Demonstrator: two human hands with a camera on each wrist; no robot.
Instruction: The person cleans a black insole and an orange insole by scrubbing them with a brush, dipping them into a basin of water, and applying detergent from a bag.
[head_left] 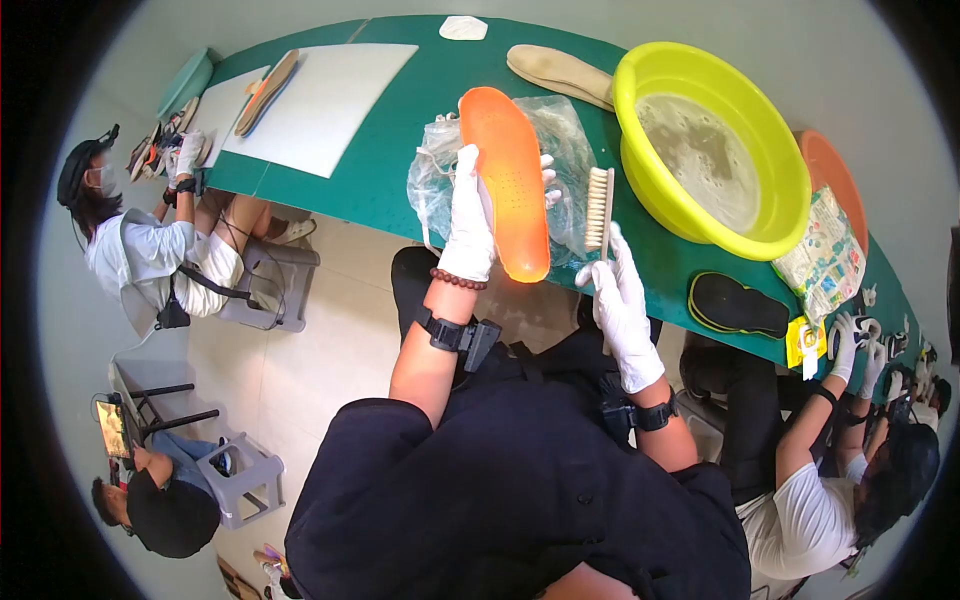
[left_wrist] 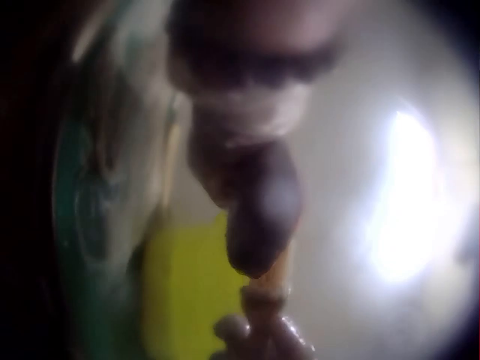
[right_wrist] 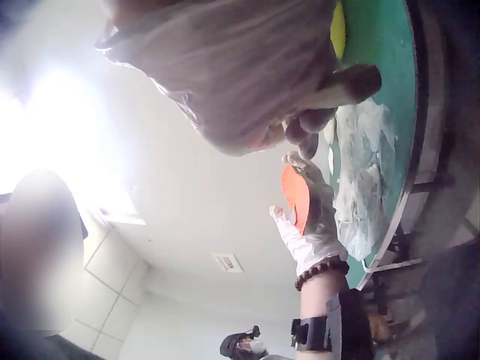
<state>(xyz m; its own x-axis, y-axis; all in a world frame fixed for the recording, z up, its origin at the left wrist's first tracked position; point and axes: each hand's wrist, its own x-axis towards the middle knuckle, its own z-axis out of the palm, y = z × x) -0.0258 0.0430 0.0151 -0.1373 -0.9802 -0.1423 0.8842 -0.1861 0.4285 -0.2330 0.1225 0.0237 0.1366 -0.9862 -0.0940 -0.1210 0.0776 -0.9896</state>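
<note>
My gloved left hand grips an orange insole along its sides, thumb on the near edge and fingertips showing past the far edge. The insole's broad end points away from me, with small perforations across its middle. In my gloved right hand is a scrub brush with pale bristles, held by its handle just right of the insole, bristles apart from it. The right wrist view shows the orange insole in the left hand beyond the right hand. The left wrist view is badly blurred.
Crumpled clear plastic lies on the green table under the insole. A yellow-green basin of cloudy water stands right, a beige insole beside it. A black insole lies near the front edge. People sit at both sides.
</note>
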